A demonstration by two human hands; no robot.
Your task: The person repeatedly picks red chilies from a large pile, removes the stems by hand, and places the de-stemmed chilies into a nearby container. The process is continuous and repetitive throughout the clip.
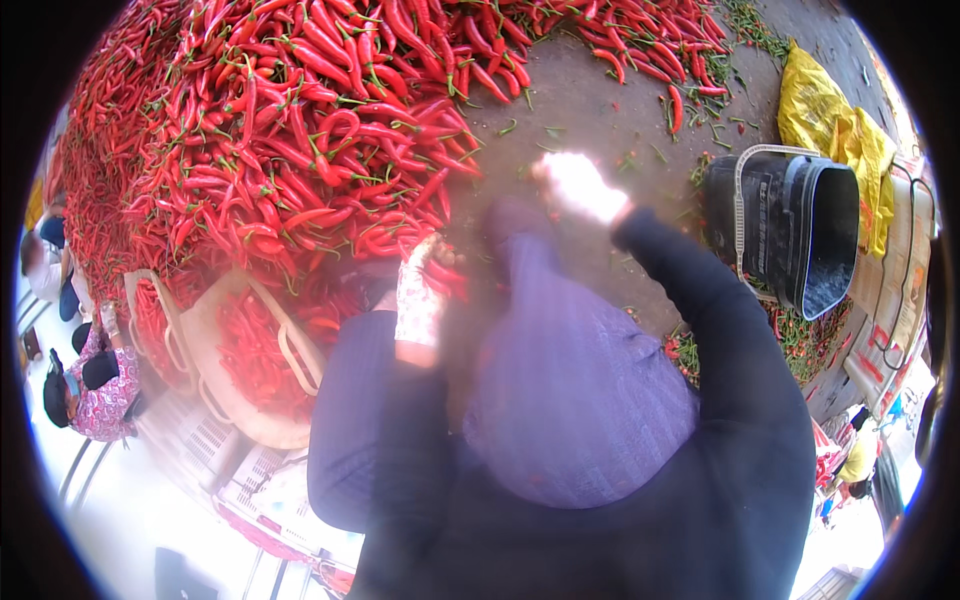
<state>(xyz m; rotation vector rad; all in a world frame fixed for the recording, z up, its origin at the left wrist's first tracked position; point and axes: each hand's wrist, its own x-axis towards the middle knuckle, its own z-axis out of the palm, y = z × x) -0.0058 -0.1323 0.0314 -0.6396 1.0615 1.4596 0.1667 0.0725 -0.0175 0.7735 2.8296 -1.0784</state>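
A large heap of red chili peppers (pixel 322 135), many with green stems, spreads in front of me across the floor. My left hand (pixel 421 292), in a patterned pale glove, is at the near edge of the heap with its fingers curled around a few red chili peppers (pixel 444 279). Glare washes out my right hand (pixel 581 186), also gloved, above the bare floor to the right of the heap. Its fingers look bent, but whether they grip anything is hidden by the brightness. My legs in purple trousers (pixel 577 375) lie between the two arms.
A pale basket with handles (pixel 196 322) holds red chilies at left. On the right, a black bucket (pixel 757 225) bearing writing lies tipped beside a yellow sack (pixel 817 97). Green stems (pixel 814 330) litter the floor. Another person (pixel 101 382) sits at far left.
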